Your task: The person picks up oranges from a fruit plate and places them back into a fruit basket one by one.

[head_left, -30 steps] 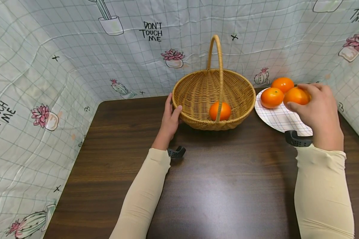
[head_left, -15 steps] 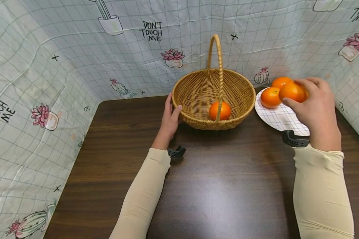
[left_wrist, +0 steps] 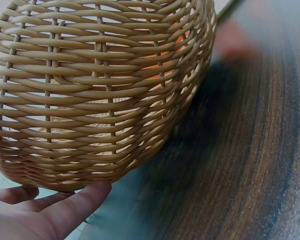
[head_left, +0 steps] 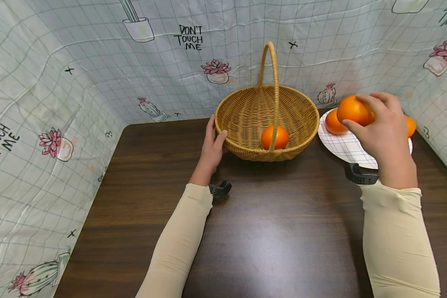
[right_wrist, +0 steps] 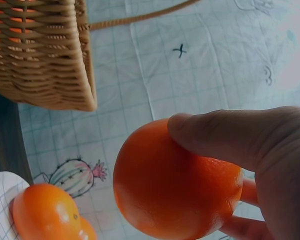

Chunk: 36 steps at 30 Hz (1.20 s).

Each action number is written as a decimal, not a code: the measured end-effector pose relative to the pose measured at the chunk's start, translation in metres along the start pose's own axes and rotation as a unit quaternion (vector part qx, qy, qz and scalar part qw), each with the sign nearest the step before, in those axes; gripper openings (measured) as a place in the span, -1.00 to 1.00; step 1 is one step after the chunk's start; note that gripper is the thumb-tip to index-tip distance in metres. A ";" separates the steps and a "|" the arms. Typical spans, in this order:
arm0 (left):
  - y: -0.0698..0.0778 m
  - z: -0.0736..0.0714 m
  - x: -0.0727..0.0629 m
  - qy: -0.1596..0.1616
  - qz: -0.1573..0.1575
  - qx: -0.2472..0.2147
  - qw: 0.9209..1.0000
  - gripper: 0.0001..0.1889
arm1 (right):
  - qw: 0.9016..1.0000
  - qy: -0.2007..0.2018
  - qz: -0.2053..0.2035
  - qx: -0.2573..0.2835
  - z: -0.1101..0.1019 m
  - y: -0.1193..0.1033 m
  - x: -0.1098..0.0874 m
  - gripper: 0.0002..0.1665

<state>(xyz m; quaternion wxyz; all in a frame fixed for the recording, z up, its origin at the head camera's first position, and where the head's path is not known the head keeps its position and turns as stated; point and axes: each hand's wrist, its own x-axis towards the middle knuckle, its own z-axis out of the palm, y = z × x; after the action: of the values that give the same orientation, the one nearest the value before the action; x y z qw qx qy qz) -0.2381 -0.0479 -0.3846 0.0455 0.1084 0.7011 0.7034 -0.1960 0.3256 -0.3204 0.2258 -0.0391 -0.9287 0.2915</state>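
My right hand [head_left: 387, 136] holds an orange [head_left: 352, 110] between thumb and fingers, raised over the plate in the head view. The right wrist view shows the thumb across its upper side. A wicker basket [head_left: 242, 118] with a tall arched handle stands at the back middle, and one orange [head_left: 281, 137] lies inside it near the front. At the basket's left side, my left hand [head_left: 211, 145] touches the outer wall with fairly straight fingers. Seen from the left wrist, its fingertips [left_wrist: 92, 195] rest against the wicker.
A white checked plate [head_left: 348, 151] stands right of the basket. On it are an orange [head_left: 333, 123] at the left and another orange [head_left: 411, 126] at the right, partly behind my hand. A printed cloth [head_left: 164, 62] hangs behind the dark wooden table [head_left: 279, 231].
My right hand has lifted the orange off the plate and carried it up and slightly left. An orange behind that hand now shows at its right. The left hand stays against the basket.
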 end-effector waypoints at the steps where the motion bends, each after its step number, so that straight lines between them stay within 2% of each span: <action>1: 0.000 0.000 0.000 0.000 -0.001 0.000 1.000 -0.29 | 1.000 0.000 -0.002 0.000 0.001 -0.001 0.000 -0.30; 7: -0.001 -0.001 0.001 0.000 0.002 0.003 1.000 -0.28 | 1.000 -0.001 -0.012 0.004 0.006 -0.008 -0.001 -0.29; 20: -0.001 0.000 0.002 0.000 0.001 -0.004 1.000 -0.28 | 0.996 0.028 -0.079 0.024 0.021 -0.022 -0.004 -0.30; 28: -0.002 -0.001 0.002 -0.001 0.002 -0.006 1.000 -0.29 | 0.994 0.018 -0.103 0.029 0.030 -0.028 -0.007 -0.30; 36: -0.002 -0.001 0.002 -0.004 0.003 -0.009 1.000 -0.28 | 0.989 0.022 -0.145 0.035 0.039 -0.033 -0.008 -0.31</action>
<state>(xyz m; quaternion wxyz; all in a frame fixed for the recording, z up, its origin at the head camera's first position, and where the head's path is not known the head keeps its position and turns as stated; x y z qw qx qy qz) -0.2404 -0.0481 -0.3864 0.0473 0.1127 0.6943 0.7092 -0.2044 0.2759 -0.3338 0.2871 0.0975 -0.9086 0.2873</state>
